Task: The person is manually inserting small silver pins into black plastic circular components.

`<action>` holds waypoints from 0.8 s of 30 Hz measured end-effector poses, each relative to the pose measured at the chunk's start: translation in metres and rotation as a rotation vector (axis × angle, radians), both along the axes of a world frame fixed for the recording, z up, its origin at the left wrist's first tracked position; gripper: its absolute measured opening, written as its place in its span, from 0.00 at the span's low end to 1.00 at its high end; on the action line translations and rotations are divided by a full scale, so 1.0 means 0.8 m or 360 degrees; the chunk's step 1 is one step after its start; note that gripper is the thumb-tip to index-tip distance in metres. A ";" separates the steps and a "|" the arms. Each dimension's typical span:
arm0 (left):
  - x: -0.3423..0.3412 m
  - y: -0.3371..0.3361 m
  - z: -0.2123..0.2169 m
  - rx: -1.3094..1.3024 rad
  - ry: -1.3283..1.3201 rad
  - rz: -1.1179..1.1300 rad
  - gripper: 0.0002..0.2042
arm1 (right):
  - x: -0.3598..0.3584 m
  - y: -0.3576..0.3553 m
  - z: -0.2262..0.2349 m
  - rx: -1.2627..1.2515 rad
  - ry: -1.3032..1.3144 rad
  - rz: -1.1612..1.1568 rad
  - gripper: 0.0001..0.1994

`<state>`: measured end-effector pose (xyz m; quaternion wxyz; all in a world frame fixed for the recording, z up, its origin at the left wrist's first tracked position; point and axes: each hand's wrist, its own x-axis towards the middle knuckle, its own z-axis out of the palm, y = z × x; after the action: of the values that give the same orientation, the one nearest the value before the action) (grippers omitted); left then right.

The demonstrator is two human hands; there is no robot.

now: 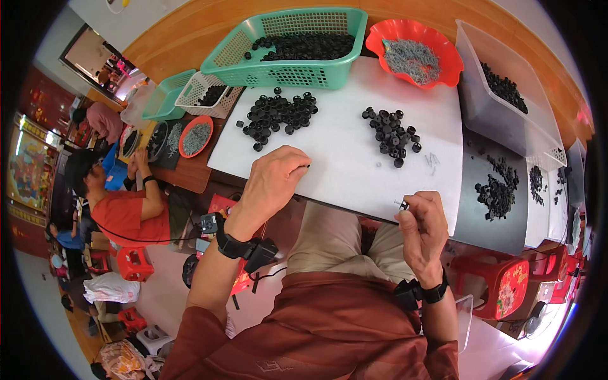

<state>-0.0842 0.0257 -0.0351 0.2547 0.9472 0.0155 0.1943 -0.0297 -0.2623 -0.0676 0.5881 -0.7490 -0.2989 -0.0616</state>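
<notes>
My left hand (271, 180) is closed in a pinch above the near edge of the white board (342, 145). A small dark bit, apparently a black round plastic piece (308, 166), shows at its fingertips. Over the board's near right edge, my right hand (423, 231) pinches a small black plastic piece with a shiny metal screw (403, 205); the fingers partly cover it. One pile of black round pieces (278, 117) lies beyond my left hand. A second pile (391, 133) sits farther right, with several loose screws (432, 161) beside it.
Along the back stand a green basket (285, 77) of black pieces, a red scalloped bowl (375, 39) of screws and a clear bin (500, 120). More black pieces (497, 193) lie on a dark surface at right. At left, a person in red (130, 212) sits working.
</notes>
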 end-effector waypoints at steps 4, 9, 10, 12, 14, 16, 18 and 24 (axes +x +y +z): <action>0.000 0.003 0.003 0.0016 0.0093 -0.0113 0.07 | 0.001 -0.001 0.001 0.0018 0.0027 0.0021 0.09; 0.006 0.005 0.016 -0.0135 0.0238 -0.0128 0.07 | 0.002 -0.001 -0.001 0.0013 -0.0009 0.0022 0.10; 0.006 0.006 0.019 -0.0193 0.0305 -0.0128 0.07 | 0.002 -0.001 -0.002 0.0020 -0.0012 0.0024 0.10; 0.007 0.010 0.019 -0.0249 0.0373 -0.0126 0.07 | 0.002 0.000 -0.002 0.0026 -0.0013 0.0025 0.10; 0.008 0.012 0.015 -0.0261 0.0321 -0.0222 0.07 | 0.002 0.000 -0.002 0.0032 -0.0013 0.0027 0.10; 0.008 0.013 0.016 -0.0244 0.0359 -0.0206 0.08 | 0.002 0.000 -0.002 0.0030 -0.0004 0.0029 0.10; 0.010 0.009 0.020 -0.0227 0.0395 -0.0197 0.08 | 0.003 -0.001 -0.002 0.0027 -0.0010 0.0028 0.10; 0.011 -0.006 0.014 -0.0868 0.0573 -0.0116 0.08 | 0.003 0.000 -0.001 0.0047 0.0001 0.0039 0.10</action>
<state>-0.0758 0.0209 -0.0238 0.4991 0.8630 0.0780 0.0031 -0.0269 -0.2626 -0.0687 0.5999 -0.7366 -0.3068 -0.0585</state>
